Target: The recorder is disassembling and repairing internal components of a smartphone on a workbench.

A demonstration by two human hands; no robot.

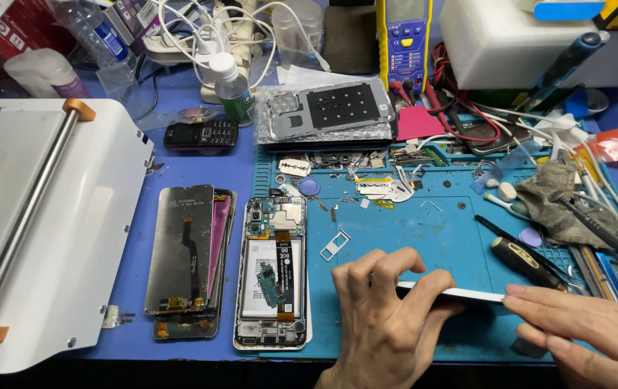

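Both hands hold a thin white panel (453, 293) edge-on above the blue work mat (424, 230): the left hand (388, 324) pinches its left end, and the right hand (590, 335) supports its right end. An opened phone (273, 277) lies on the counter (194, 169) just left of the left hand, beside a detached screen (183, 248). A black-handled screwdriver (521, 261) rests on the mat near the right hand.

The thin white flat panel (460, 294) is seen edge-on; its left end is hidden behind the left hand (388, 317) and its right end under the fingers of the right hand (590, 335). Both hands are cut off by the bottom edge, the right also by the right edge. The large white hinged metal machine (42, 216) runs off the left edge. Small loose parts above the blue rubber work mat (424, 238) are too small to identify.
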